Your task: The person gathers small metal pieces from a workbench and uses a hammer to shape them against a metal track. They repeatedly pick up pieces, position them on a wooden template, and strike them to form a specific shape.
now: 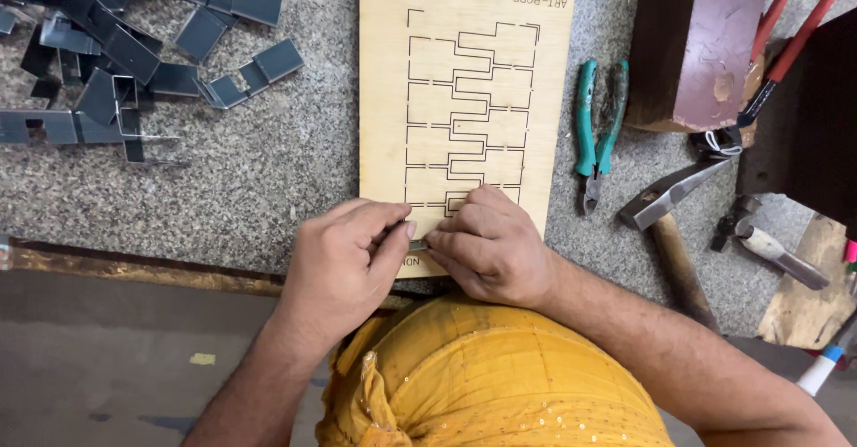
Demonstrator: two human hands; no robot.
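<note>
1. My left hand (344,255) and right hand (486,242) are drawn close together at the near edge of the wooden board (464,81), fingertips almost meeting.
2. Between them I'm pinching a small metal strip (417,245); thumb and forefinger of each hand close on its ends. Only a sliver of it shows, so I can't tell its full shape.
3. The board lies flat on the speckled grey table (286,161), its face cut with a stepped pattern of thin slots. My right hand covers the lowest slots.
4. Just right of the board, green-handled pliers (596,130) lie apart from my hands.
5. Further right, a hammer (665,215) rests with its wooden handle angled toward me, below a dark red block (701,41).
6. Far left, well away, a heap of bent grey metal pieces (116,45) is scattered on the table.
7. Yellow cloth (482,384) bunches under my wrists.
</note>
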